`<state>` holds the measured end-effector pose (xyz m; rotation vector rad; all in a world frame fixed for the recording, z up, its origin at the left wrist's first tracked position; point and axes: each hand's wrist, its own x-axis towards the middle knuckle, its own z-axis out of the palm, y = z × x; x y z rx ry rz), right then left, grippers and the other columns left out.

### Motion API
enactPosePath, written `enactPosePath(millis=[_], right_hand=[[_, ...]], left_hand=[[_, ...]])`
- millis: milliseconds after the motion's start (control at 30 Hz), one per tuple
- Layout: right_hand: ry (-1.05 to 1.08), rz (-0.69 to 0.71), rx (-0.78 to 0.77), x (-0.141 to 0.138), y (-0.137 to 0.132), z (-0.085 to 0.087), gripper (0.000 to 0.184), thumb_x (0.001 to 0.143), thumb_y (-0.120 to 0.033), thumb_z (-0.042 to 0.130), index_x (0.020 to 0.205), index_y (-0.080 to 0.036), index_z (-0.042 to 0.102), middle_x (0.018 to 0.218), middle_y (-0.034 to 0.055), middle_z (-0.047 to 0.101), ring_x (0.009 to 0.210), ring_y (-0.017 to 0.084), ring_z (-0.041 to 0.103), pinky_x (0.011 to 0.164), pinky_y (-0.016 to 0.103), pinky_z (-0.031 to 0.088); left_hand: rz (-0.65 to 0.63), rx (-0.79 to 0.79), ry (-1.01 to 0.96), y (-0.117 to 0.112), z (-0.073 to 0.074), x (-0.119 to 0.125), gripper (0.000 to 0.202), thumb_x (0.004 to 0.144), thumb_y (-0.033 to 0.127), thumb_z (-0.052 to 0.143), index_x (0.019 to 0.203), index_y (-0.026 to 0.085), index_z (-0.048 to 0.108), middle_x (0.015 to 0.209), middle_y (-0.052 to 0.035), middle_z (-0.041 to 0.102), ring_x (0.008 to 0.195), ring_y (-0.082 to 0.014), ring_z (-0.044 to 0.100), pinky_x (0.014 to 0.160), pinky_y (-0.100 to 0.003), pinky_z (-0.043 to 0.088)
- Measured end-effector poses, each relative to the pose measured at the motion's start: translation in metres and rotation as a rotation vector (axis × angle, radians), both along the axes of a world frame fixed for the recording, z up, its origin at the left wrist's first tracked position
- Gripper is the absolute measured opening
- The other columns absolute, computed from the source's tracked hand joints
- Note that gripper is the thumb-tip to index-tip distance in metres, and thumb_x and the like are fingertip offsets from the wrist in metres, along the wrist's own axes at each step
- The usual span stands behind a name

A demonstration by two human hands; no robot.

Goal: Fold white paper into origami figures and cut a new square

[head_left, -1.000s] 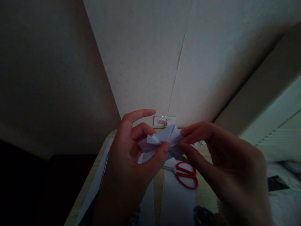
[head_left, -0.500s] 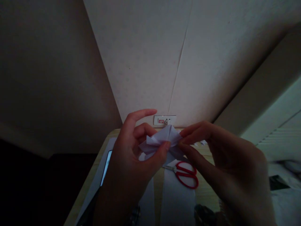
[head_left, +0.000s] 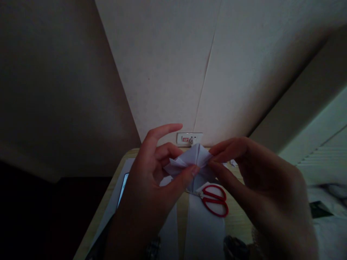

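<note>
While a folded white paper piece point(head_left: 191, 159) is held up above the wooden surface point(head_left: 235, 222), the left hand point(head_left: 151, 187) pinches its near edge and the right hand point(head_left: 260, 180) pinches its right tip, red-handled scissors point(head_left: 214, 200) lying on paper sheets point(head_left: 203, 224) below.

A dim room: pale papered wall point(head_left: 168, 54) with a socket point(head_left: 189, 138) above a light wooden table point(head_left: 182, 224).
</note>
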<state>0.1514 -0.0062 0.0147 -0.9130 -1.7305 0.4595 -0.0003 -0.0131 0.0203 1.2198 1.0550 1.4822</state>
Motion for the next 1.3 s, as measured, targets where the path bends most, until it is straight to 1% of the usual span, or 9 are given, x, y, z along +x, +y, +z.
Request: enactPosePath(millis=[133,367,500,667,800,933,1033,1167,1300], right_hand=[[-0.005,-0.005,0.008,-0.0007,0.0001,0.0002,0.013,0.083,-0.015,0.067,0.078,-0.024,0.059,0.080,-0.0030,0.068,0.072,0.014,0.066,0.059,0.023,0.051],[-0.002,-0.006,-0.003,-0.0023,-0.0009,-0.0007,0.013,0.084,-0.015,0.067,0.078,-0.024,0.058,0.081,-0.0038,0.068,0.074,0.013,0.065,0.058,0.021,0.050],[0.000,-0.001,-0.022,-0.0007,-0.0018,-0.0008,0.013,0.083,-0.016,0.068,0.078,-0.024,0.059,0.081,-0.0041,0.067,0.075,0.013,0.066,0.060,0.021,0.050],[0.004,0.015,-0.052,0.0004,-0.0008,0.0000,0.012,0.084,-0.016,0.067,0.079,-0.024,0.059,0.079,-0.0047,0.067,0.075,0.013,0.066,0.061,0.021,0.052],[0.013,0.019,-0.047,-0.0006,0.0004,0.0002,0.011,0.084,-0.018,0.067,0.078,-0.024,0.060,0.079,-0.0040,0.068,0.074,0.013,0.067,0.060,0.022,0.052],[0.042,0.008,-0.057,-0.0005,0.0003,0.0007,0.008,0.084,-0.019,0.068,0.080,-0.024,0.063,0.079,-0.0031,0.070,0.072,0.014,0.068,0.058,0.022,0.052],[0.045,-0.023,-0.050,-0.0002,-0.0001,0.0003,0.009,0.083,-0.017,0.068,0.080,-0.024,0.064,0.079,-0.0034,0.071,0.073,0.013,0.068,0.061,0.022,0.052],[0.035,-0.023,-0.052,-0.0015,-0.0013,-0.0010,0.011,0.082,-0.017,0.069,0.078,-0.025,0.064,0.079,-0.0044,0.071,0.073,0.012,0.067,0.058,0.019,0.051],[0.044,-0.019,-0.060,-0.0037,-0.0025,0.0002,0.012,0.081,-0.013,0.067,0.077,-0.023,0.064,0.078,-0.0034,0.071,0.070,0.014,0.067,0.058,0.022,0.051]], left_hand=[[0.049,-0.014,0.049,-0.0007,0.0021,0.0006,0.046,0.067,0.015,0.074,0.109,0.029,0.059,0.064,0.0064,0.062,0.061,-0.0164,0.066,0.051,-0.022,0.050],[0.060,-0.006,0.077,-0.0014,0.0022,0.0010,0.050,0.066,0.013,0.075,0.109,0.031,0.060,0.065,0.0078,0.062,0.059,-0.0142,0.064,0.056,-0.022,0.053],[0.060,-0.006,0.088,-0.0027,0.0013,0.0016,0.048,0.067,0.015,0.074,0.109,0.031,0.059,0.066,0.0075,0.061,0.061,-0.0143,0.065,0.058,-0.022,0.053],[0.034,0.014,0.105,-0.0017,0.0005,0.0003,0.044,0.069,0.014,0.074,0.107,0.030,0.059,0.065,0.0073,0.060,0.059,-0.0110,0.063,0.055,-0.018,0.050],[0.018,0.028,0.099,-0.0003,-0.0007,-0.0005,0.044,0.069,0.014,0.074,0.107,0.029,0.059,0.065,0.0069,0.060,0.060,-0.0117,0.063,0.054,-0.019,0.050],[0.004,-0.009,0.052,-0.0004,-0.0020,0.0004,0.045,0.071,0.016,0.075,0.110,0.031,0.058,0.071,0.0070,0.062,0.062,-0.0109,0.064,0.055,-0.019,0.050],[-0.021,-0.037,0.017,-0.0002,-0.0023,0.0009,0.051,0.068,0.016,0.076,0.113,0.031,0.056,0.078,0.0053,0.067,0.064,-0.0118,0.065,0.058,-0.020,0.051],[-0.004,-0.048,-0.001,0.0005,-0.0009,0.0010,0.052,0.066,0.013,0.076,0.111,0.029,0.058,0.072,0.0044,0.069,0.063,-0.0146,0.066,0.053,-0.021,0.049],[0.009,-0.081,0.037,0.0007,-0.0002,0.0000,0.051,0.066,0.016,0.077,0.110,0.030,0.057,0.070,0.0060,0.068,0.060,-0.0140,0.064,0.052,-0.020,0.050]])
